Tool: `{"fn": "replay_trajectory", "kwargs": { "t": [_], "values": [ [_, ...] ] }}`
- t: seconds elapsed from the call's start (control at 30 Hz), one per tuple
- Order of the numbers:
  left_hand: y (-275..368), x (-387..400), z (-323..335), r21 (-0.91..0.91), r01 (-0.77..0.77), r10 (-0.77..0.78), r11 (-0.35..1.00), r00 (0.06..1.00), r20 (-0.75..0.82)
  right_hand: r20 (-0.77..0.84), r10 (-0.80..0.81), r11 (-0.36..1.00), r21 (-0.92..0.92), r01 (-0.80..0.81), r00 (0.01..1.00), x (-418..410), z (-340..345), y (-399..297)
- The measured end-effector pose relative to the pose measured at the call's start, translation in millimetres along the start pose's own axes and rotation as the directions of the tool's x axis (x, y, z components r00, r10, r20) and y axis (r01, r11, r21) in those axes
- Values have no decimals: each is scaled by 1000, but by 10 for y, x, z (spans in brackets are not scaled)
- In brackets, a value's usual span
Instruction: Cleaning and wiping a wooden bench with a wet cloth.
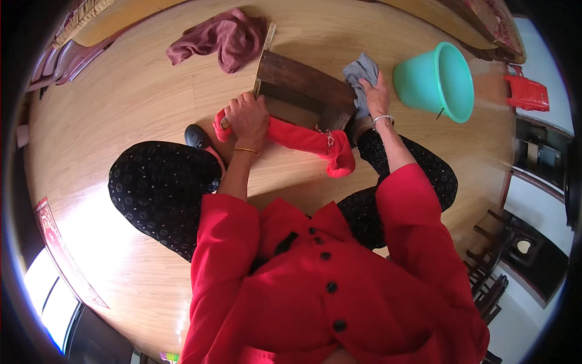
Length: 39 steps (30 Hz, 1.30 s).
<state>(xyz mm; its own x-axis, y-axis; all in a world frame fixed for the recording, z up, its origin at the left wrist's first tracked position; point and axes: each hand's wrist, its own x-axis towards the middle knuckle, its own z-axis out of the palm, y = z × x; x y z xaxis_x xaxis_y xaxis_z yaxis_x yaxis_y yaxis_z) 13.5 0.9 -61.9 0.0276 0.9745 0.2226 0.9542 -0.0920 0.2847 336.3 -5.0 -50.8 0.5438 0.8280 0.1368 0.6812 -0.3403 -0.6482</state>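
Note:
A dark brown wooden box or stool-like piece (307, 82) lies tilted on the floor between my feet. My left hand (248, 118) grips its near left corner, beside a red cloth (298, 139) with a patterned cord that stretches along the near side. A grey ribbed cloth (361, 77) is bunched in my right hand (376, 95) against the right end of the wooden piece. What my right fingertips touch under the cloth is hidden.
A turquoise plastic bucket (418, 84) stands right of my right hand. A mauve cloth (227, 38) lies crumpled on the wood-look floor at the far left. Farther right are a red bag-like object (529, 93) and dark wooden chairs (489, 268). My black shoe (196, 136) is at left.

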Motion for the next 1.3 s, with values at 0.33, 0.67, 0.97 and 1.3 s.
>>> {"fn": "replay_trajectory", "kwargs": {
  "t": [0.33, 0.67, 0.97, 1.3],
  "values": [
    [-15, -27, 38, -46, -43, 47, 998, 994, 100, -4, -392, 876, -309, 371, 920, 370, 145, -47],
    [107, -106, 30, 33, 64, -66, 997, 993, 96, -319, 192, 949, -179, -258, 928, 1169, -15, 391],
    [113, -129, -35, 28, 93, -95, 995, 991, 91, -265, -57, 997, 34, 69, 963, 1434, -601, -502],
    [89, -133, -15, 3, 66, -66, 998, 995, 74, 479, -316, 940, 41, 338, 819, 1239, -906, -482]
  ]
}}
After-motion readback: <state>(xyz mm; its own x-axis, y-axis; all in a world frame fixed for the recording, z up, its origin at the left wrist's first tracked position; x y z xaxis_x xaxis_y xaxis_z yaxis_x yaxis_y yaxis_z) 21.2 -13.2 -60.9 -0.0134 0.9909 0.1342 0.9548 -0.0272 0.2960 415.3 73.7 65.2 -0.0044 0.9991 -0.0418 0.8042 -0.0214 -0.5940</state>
